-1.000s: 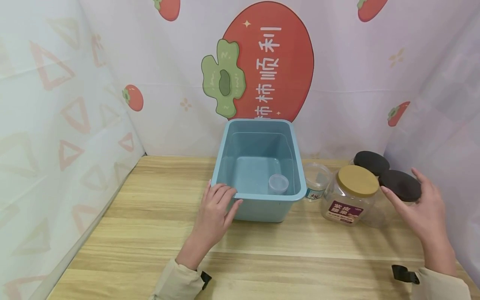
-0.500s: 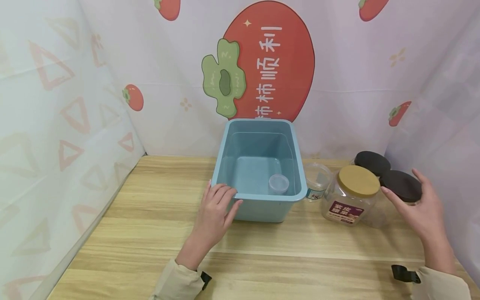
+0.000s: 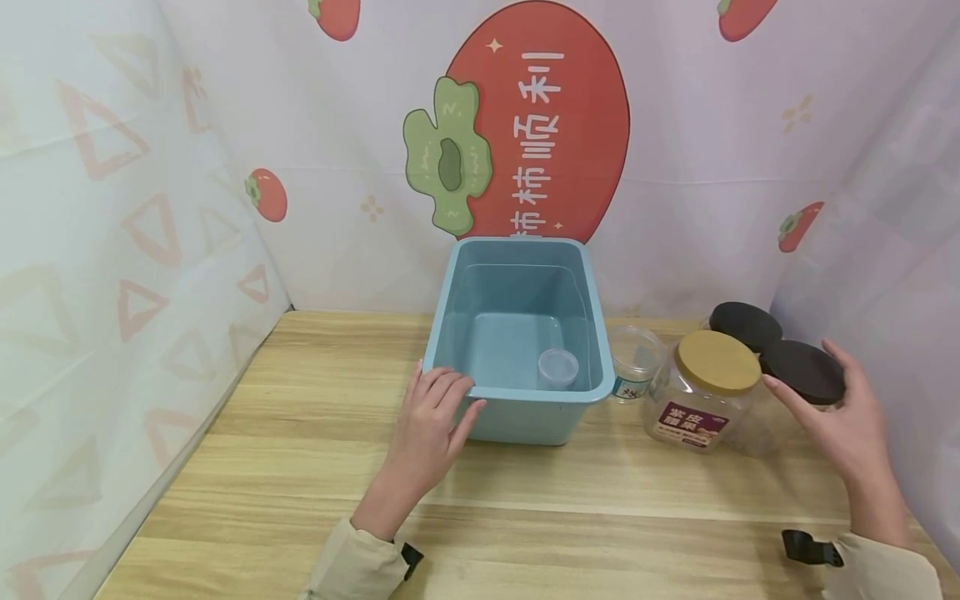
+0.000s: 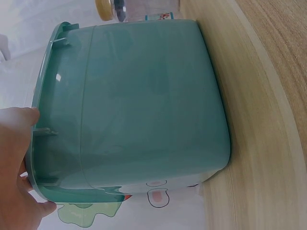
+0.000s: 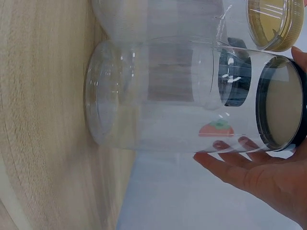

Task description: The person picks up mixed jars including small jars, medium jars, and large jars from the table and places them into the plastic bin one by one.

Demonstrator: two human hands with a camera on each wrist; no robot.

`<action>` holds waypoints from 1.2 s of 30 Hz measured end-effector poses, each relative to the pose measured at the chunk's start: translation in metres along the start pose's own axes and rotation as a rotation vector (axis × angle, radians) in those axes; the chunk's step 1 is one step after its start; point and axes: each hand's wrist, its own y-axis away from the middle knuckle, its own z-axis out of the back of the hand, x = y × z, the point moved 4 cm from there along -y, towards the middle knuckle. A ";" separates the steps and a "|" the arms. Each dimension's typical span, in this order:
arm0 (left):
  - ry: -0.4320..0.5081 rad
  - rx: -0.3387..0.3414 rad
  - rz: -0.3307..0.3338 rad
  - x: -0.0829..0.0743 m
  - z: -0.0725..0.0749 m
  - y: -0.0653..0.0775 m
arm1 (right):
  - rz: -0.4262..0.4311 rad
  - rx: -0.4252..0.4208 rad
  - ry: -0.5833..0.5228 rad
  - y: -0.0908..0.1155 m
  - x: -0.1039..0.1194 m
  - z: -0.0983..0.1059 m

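Note:
My left hand [image 3: 431, 421] holds the near left corner of a blue plastic tub [image 3: 517, 419], fingers over its rim and thumb by the front wall. The left wrist view shows the tub's outer side [image 4: 148, 105] and part of that hand [image 4: 17, 163]. A small clear round container [image 3: 558, 369] sits inside the tub. On the right, my right hand [image 3: 851, 429] grips a tall clear plastic jar [image 5: 168, 96] around its black lid [image 3: 802, 372]. In the right wrist view, that jar stands upright on the table and looks empty.
A clear jar with a gold lid [image 3: 693, 408] stands left of the gripped jar. Behind it is another black-lidded jar [image 3: 745, 325], and a small clear jar [image 3: 634, 354] stands beside the tub. Printed cloth [image 3: 337, 108] encloses the wooden table [image 3: 285, 467].

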 end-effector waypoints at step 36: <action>0.007 -0.001 0.003 0.000 0.000 0.000 | -0.009 -0.053 0.089 0.003 0.007 0.007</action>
